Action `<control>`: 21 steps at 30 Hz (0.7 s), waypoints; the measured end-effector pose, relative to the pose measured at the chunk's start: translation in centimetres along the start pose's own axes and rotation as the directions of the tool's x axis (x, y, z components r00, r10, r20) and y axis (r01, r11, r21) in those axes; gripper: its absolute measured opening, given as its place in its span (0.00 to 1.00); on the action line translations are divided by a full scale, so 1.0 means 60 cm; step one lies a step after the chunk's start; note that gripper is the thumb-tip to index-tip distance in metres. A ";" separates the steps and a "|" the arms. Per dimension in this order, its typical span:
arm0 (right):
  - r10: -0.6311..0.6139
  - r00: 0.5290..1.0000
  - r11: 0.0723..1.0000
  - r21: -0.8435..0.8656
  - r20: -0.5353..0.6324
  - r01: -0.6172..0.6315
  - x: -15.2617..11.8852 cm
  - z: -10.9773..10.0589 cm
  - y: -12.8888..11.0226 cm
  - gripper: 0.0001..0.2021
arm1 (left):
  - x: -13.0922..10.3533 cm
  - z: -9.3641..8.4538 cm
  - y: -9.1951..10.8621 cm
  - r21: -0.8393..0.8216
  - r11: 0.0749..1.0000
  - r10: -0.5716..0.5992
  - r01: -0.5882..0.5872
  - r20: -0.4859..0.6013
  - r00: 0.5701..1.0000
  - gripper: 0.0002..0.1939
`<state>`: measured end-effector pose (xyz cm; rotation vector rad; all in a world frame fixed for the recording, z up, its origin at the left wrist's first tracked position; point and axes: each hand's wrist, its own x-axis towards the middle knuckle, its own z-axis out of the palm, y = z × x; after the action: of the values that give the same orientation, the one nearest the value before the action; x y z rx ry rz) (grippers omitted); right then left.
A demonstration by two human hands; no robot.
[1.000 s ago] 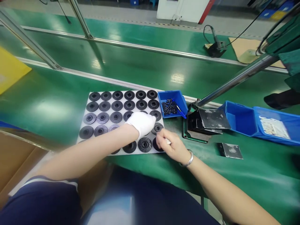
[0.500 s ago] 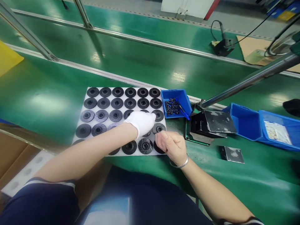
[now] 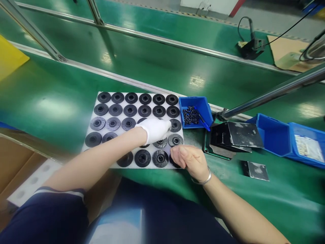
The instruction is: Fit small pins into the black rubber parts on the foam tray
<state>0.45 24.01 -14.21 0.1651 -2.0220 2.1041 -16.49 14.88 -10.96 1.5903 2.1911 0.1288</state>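
A white sheet (image 3: 101,93) on the green bench carries several rows of black round discs (image 3: 145,99). My left hand (image 3: 155,130), in a white glove, rests on the discs near the sheet's right side, fingers pointing right toward one disc (image 3: 175,125). My right hand (image 3: 191,161), bare with a metal bracelet, hovers at the sheet's lower right corner with fingers curled; whether it holds anything I cannot tell. A small blue bin (image 3: 196,113) of tiny black parts, with a blue pen in it, stands just right of the sheet.
A dark metal fixture (image 3: 235,137) with a long steel lever (image 3: 274,92) stands right of the bin. A loose metal plate (image 3: 256,170) lies in front of it. Larger blue bins (image 3: 289,140) sit at the far right. A cardboard box (image 3: 15,159) is at my left.
My right hand has drawn slightly back from the discs and turned, fingers curling. My left hand has stayed on the discs. The camera has shifted a little.
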 end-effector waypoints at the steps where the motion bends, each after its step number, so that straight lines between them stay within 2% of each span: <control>1: 0.000 0.999 1.000 -0.025 -0.038 -0.001 -0.001 0.001 -0.002 0.23 | 0.000 0.000 -0.006 -0.106 0.994 0.016 -0.017 -0.012 1.000 0.13; 3: 0.010 0.999 0.993 -0.117 -0.052 -0.016 0.000 0.001 -0.013 0.23 | -0.003 -0.002 -0.015 -0.400 0.916 0.023 -0.035 -0.034 0.999 0.12; 4: 0.027 0.999 0.987 -0.160 -0.034 -0.032 0.001 0.001 -0.021 0.23 | -0.004 -0.002 -0.018 -0.566 0.824 0.011 -0.029 -0.035 0.999 0.11; 6: 0.075 0.997 0.974 -0.212 -0.017 -0.077 0.005 0.001 -0.037 0.22 | -0.006 -0.004 -0.020 -0.842 0.539 -0.004 0.006 0.004 1.000 0.09; 7: 0.095 0.995 0.971 -0.218 -0.035 -0.100 0.007 0.001 -0.043 0.21 | -0.007 -0.004 -0.020 -0.926 0.377 -0.001 0.030 0.032 0.999 0.10; 9: 0.118 0.988 0.972 -0.194 -0.102 -0.136 0.010 0.004 -0.050 0.21 | -0.006 -0.003 -0.020 -0.993 0.094 0.015 0.074 0.075 0.997 0.10; 11: 0.133 0.981 0.976 -0.156 -0.141 -0.154 0.014 0.008 -0.050 0.22 | -0.004 -0.002 -0.021 -0.990 -0.094 0.030 0.102 0.100 0.995 0.09; 14: 0.152 0.978 0.985 -0.056 -0.141 -0.161 0.021 0.013 -0.043 0.24 | 0.000 0.002 -0.026 -0.962 -0.237 0.048 0.133 0.125 0.991 0.05; 16: 0.178 0.976 0.983 0.060 -0.127 -0.172 0.026 0.014 -0.041 0.25 | 0.003 0.005 -0.030 -0.951 -0.274 0.045 0.140 0.133 0.990 0.02; 18: 0.194 0.977 0.975 0.129 -0.091 -0.182 0.027 0.011 -0.040 0.25 | 0.005 0.009 -0.033 -0.947 -0.293 0.037 0.136 0.131 0.991 0.04; 21: 0.165 0.986 0.986 0.025 0.006 -0.165 0.022 0.006 -0.036 0.25 | 0.007 0.013 -0.036 -0.944 -0.301 0.031 0.135 0.131 0.991 0.07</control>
<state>-0.35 23.80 -11.78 0.0055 -2.0771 2.2296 -18.20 14.38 -12.47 0.3048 1.0120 1.4294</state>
